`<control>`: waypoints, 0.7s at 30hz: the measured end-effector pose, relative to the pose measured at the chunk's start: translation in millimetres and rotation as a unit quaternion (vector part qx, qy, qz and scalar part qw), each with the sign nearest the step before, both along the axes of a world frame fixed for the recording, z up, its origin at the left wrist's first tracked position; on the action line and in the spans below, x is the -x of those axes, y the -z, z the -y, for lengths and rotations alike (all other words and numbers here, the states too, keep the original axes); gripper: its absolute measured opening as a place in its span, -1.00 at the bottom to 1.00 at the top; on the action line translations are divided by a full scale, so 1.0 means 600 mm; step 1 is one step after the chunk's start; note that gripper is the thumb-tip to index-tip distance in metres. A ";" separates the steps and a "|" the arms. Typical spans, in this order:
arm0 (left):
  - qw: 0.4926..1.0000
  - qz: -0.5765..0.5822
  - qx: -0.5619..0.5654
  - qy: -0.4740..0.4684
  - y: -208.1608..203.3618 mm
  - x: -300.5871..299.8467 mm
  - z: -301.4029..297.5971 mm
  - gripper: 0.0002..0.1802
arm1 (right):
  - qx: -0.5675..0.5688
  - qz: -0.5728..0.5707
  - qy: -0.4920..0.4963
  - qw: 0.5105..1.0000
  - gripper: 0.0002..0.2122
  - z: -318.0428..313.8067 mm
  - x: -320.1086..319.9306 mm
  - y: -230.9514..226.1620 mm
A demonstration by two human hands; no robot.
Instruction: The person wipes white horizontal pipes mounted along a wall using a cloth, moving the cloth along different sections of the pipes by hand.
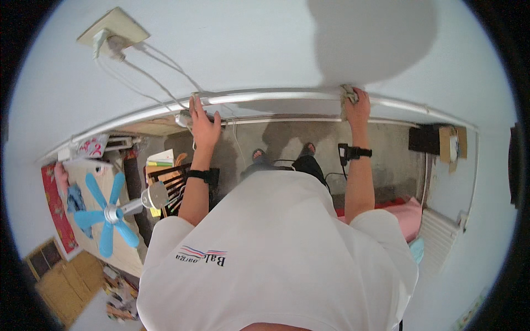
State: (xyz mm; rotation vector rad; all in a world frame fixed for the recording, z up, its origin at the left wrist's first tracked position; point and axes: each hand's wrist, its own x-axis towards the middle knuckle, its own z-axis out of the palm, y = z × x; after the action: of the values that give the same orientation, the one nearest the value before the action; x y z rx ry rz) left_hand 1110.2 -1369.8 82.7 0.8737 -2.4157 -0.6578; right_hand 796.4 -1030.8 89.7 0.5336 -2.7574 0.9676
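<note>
A white pipe (276, 98) runs across the wall in front of me. My right hand (360, 106) grips a crumpled greyish cloth (347, 99), pressed against this pipe at the right. Farther left, my left hand (205, 129) reaches up with its fingers stretched and thumb apart, the fingertips touching the pipe. Beside those fingers is a white plug or socket block (183, 118) with a cord, partly hidden by the hand. Both wrists wear black straps.
Two plugs sit in a wall socket (115, 32) at upper left, their white cords (152, 84) hanging to the pipe. A fan with blue blades (112, 213) stands left, near a dark slatted rack (175, 193). At right are a cardboard box (457, 144), a pink cloth (403, 216) and a white radiator (440, 237).
</note>
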 end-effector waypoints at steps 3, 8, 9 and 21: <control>0.997 0.043 -0.066 0.028 -0.020 -0.004 -0.003 -0.24 | -0.004 -0.018 -0.005 1.000 -0.65 0.016 -0.007 0.012; 0.991 0.025 -0.054 0.120 0.011 -0.005 -0.006 -0.28 | 0.028 -0.026 0.003 0.999 -0.64 0.045 -0.027 0.020; 0.988 -0.021 -0.024 0.150 0.015 -0.005 -0.006 -0.30 | 0.027 -0.027 0.006 0.999 -0.64 0.050 -0.029 0.022; 0.983 -0.079 -0.085 0.142 0.021 -0.032 -0.008 -0.63 | 0.015 0.048 -0.113 0.992 -0.65 0.187 -0.135 0.010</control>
State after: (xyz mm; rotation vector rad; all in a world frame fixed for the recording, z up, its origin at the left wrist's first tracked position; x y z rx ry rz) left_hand 1129.5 -1364.9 70.1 0.5180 -2.3850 -1.0128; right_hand 877.6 -1143.1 83.6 0.8289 -2.8066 1.1076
